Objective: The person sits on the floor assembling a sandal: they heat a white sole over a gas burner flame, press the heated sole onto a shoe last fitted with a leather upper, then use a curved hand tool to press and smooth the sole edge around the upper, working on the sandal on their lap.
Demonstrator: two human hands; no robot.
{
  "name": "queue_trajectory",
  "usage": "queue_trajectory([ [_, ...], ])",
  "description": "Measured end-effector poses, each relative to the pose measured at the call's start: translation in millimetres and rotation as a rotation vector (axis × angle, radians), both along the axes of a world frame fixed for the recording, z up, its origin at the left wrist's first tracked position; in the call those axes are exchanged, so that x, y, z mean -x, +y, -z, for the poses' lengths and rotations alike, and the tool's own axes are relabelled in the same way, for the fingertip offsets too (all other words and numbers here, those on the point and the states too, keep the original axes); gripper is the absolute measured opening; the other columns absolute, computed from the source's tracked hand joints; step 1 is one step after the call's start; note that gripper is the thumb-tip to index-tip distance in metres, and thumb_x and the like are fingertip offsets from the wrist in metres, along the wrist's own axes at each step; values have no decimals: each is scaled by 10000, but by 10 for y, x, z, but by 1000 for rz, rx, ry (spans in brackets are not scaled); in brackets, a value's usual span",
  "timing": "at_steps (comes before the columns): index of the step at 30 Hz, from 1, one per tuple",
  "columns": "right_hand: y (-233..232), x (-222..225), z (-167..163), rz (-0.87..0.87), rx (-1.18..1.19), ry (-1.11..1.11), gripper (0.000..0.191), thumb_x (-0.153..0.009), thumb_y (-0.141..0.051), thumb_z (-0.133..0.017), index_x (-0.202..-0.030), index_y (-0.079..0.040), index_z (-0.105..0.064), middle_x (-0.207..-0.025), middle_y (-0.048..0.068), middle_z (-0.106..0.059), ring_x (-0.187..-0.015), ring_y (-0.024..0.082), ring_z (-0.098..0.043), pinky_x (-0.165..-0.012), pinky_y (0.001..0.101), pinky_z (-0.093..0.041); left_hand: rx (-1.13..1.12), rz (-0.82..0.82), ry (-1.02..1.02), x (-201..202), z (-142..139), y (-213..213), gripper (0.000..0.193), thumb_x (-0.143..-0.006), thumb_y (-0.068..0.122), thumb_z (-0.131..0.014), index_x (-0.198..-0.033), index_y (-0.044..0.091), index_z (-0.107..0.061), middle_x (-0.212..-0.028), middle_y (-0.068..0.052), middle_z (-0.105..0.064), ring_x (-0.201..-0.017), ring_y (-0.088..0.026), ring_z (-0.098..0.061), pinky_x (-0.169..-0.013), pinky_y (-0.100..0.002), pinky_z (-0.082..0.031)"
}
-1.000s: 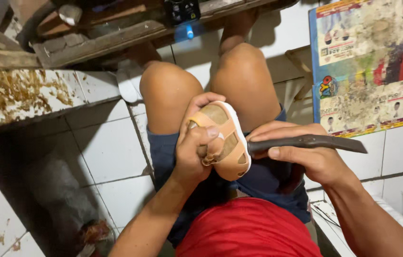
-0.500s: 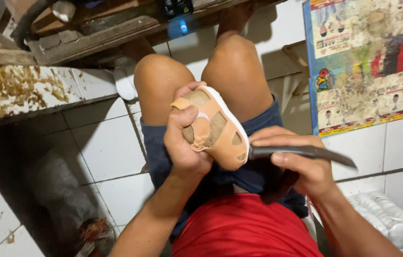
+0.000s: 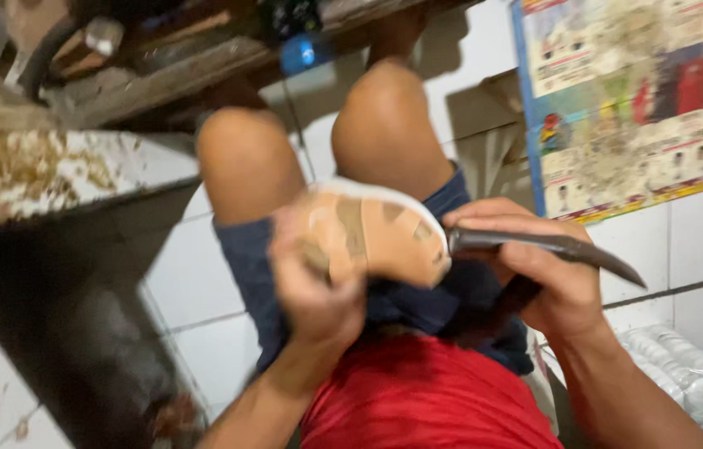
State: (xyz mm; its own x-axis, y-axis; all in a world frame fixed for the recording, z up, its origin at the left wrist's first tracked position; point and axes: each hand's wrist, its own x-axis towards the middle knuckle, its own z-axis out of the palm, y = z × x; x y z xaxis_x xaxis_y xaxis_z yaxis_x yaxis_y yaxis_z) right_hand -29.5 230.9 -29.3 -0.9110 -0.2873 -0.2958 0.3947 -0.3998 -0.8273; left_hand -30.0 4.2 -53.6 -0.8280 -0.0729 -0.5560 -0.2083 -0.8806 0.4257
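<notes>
My left hand (image 3: 312, 287) grips a tan shoe (image 3: 372, 233) with a white sole edge, held over my lap between my bare knees. My right hand (image 3: 534, 270) holds a long dark knife (image 3: 567, 248); one end of it meets the shoe's edge and the pointed end sticks out to the right. I sit in dark blue shorts (image 3: 451, 303) and a red shirt (image 3: 426, 399). The picture is blurred by motion.
A white tiled floor (image 3: 194, 283) lies under my legs. A stained white shelf (image 3: 44, 170) juts in at the left, with wooden planks (image 3: 160, 71) above. A colourful poster (image 3: 626, 108) lies at the right. White bundled material (image 3: 684, 374) sits at the lower right.
The view has shifted and blurred. My left hand has turned the shoe and slid lower on it. The knife stays against the shoe's right edge.
</notes>
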Motion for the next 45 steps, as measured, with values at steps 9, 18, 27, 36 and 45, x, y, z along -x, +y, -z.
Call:
queue_trajectory([
  [9, 239, 71, 177, -256, 176, -278, 480, -953, -213, -647, -1180, 209, -671, -1341, 385, -578, -1193, 465, -630, -978, 564, -539, 109, 1191, 337, -122, -67, -342, 573, -857, 249, -835, -1305, 0, -579, -1117, -78, -669, -1041, -149, -639, -921, -290, -526],
  [18, 222, 883, 404, -579, -33, -73, 438, -831, -203, -682, -1081, 149, -758, -1230, 342, -715, -1066, 426, -734, -958, 477, -597, 529, 1067, 190, 187, -65, -322, 538, -785, 202, -855, -1187, 109, -510, -908, -2, -635, -685, -83, -573, -583, -258, -492],
  [27, 13, 1325, 172, -944, -275, 216, 307, -820, -45, -725, -1098, 76, -772, -1167, 200, -776, -1070, 304, -717, -919, 382, -591, 867, 955, 555, 265, 140, -354, 459, -847, 239, -833, -1155, 52, -549, -1046, -124, -606, -952, -258, -659, -849, -369, -533],
  [36, -64, 1451, 262, -773, -99, -114, 322, -785, -20, -704, -1070, 109, -780, -1140, 282, -786, -968, 368, -791, -862, 450, -649, 543, 1034, 355, 336, 208, -445, 574, -857, 296, -819, -1249, 32, -494, -1105, -110, -624, -1010, -184, -642, -894, -342, -537],
  [45, -109, 1112, 239, -526, -410, 3, 340, -808, -89, -690, -1077, 99, -779, -1159, 290, -779, -1052, 366, -776, -929, 423, -600, 94, 755, 38, 285, 297, -388, 464, -910, 249, -736, -1237, 22, -499, -1100, -80, -590, -989, -124, -603, -876, -277, -521],
])
